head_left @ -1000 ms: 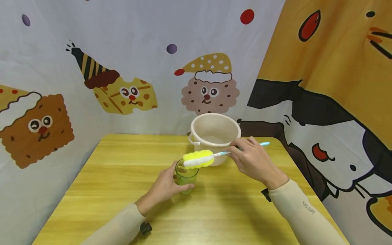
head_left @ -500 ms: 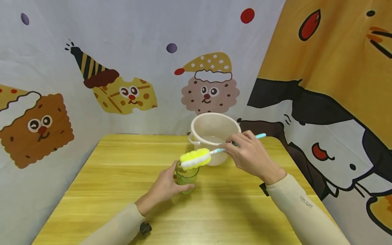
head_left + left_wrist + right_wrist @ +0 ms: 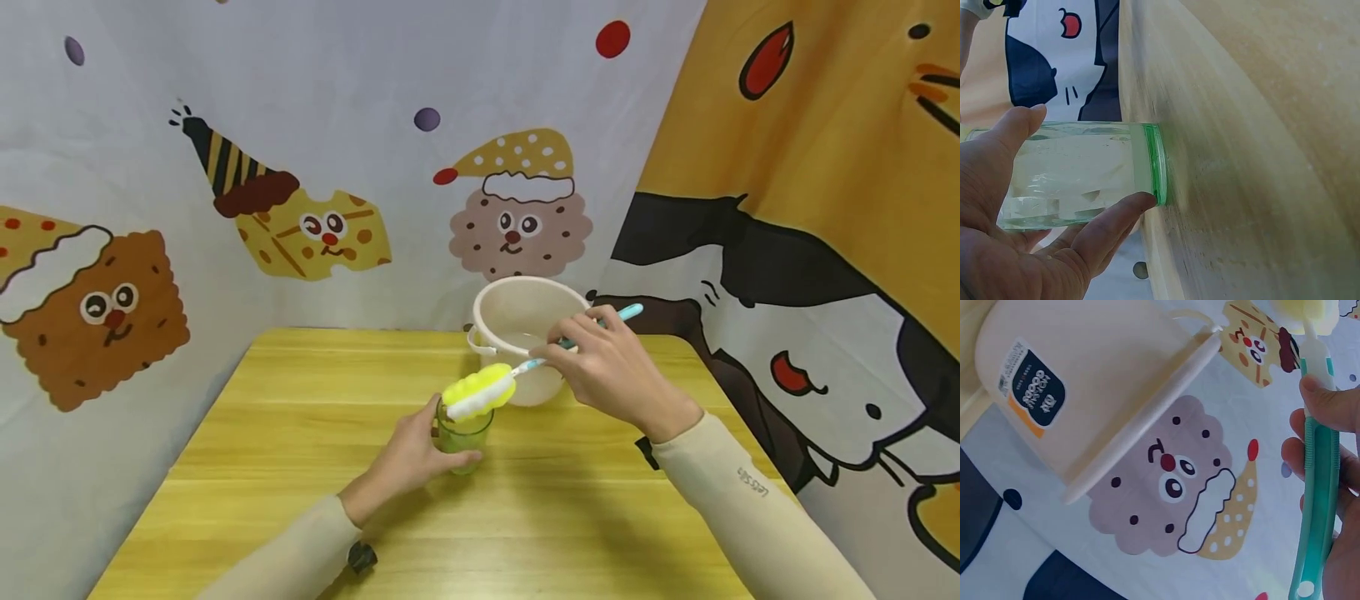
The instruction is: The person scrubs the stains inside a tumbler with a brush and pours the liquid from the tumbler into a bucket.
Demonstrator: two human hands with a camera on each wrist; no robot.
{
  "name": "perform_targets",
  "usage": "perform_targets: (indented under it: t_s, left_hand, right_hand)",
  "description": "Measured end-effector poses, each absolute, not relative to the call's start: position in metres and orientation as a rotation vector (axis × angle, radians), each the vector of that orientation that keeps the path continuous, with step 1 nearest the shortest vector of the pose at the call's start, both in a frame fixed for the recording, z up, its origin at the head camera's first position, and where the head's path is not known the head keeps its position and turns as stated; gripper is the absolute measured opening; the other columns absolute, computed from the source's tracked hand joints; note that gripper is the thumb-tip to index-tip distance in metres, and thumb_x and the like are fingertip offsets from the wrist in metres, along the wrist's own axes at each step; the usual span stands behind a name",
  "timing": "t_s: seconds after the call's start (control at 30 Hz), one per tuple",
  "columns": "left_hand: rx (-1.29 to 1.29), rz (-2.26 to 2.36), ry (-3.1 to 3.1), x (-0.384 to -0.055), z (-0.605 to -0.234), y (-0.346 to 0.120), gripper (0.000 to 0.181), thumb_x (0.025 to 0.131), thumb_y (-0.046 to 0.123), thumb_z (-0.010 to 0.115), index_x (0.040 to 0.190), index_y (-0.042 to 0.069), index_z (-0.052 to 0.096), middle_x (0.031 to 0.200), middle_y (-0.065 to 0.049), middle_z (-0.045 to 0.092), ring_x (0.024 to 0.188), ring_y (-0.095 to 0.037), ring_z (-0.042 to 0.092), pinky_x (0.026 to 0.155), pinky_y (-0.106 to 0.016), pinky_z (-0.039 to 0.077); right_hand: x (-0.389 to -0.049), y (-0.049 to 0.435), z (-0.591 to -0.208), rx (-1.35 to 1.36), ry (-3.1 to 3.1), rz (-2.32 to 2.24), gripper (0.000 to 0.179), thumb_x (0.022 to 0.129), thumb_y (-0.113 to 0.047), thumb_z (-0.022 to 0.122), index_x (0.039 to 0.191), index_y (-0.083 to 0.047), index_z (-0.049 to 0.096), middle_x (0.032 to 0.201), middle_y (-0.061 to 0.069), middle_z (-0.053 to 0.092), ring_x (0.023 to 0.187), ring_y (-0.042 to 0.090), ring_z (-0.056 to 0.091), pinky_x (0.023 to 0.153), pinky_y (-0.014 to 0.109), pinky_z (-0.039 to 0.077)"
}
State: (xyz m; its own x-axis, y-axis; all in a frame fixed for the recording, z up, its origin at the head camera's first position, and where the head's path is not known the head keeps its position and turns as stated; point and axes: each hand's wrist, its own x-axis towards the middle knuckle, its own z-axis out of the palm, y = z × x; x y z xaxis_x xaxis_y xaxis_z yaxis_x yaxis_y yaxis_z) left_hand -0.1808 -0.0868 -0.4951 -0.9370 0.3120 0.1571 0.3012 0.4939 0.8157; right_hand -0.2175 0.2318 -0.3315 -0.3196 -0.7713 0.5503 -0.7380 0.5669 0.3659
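My left hand (image 3: 408,458) holds a clear green drinking glass (image 3: 465,442) upright on the table, thumb on the near side. In the left wrist view, thumb and fingers curve round the glass (image 3: 1079,169), whose thick green base is right at the tabletop. With fingers and thumb, my right hand (image 3: 611,371) grips a bottle brush by its turquoise handle (image 3: 1319,487). The brush's yellow and white sponge head (image 3: 480,392) slants down to the left and overlaps the glass's mouth in the head view.
Behind the brush, a cream bucket (image 3: 536,387) with a side handle stands near the back edge of the wooden table (image 3: 315,392). A label (image 3: 1038,390) shows on its wall. Cartoon-printed cloth (image 3: 360,108) hangs close behind and beside the table.
The brush has tilted more steeply: its handle end has risen and its sponge head has tipped lower over the glass's mouth. My left hand and the glass have stayed in place.
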Motion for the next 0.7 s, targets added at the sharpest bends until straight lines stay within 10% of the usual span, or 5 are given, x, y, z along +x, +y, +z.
perform_targets:
  t_s: [0.7]
  left_hand:
    - [0.574,1.463,2.679,-0.184,-0.496,-0.089,0.090,0.089,0.037,0.105,0.162,0.017,0.056,0.147,-0.009,0.079,0.132,-0.031,0.080,0.107,-0.050,0.071]
  right_hand:
    - [-0.225,0.206,-0.306,1.319,-2.020,-0.241,0.030,0.090,-0.006,0.101,0.113,-0.022,0.090,0.105,0.004,0.077,0.100,0.029,0.074,0.107,0.054,0.061]
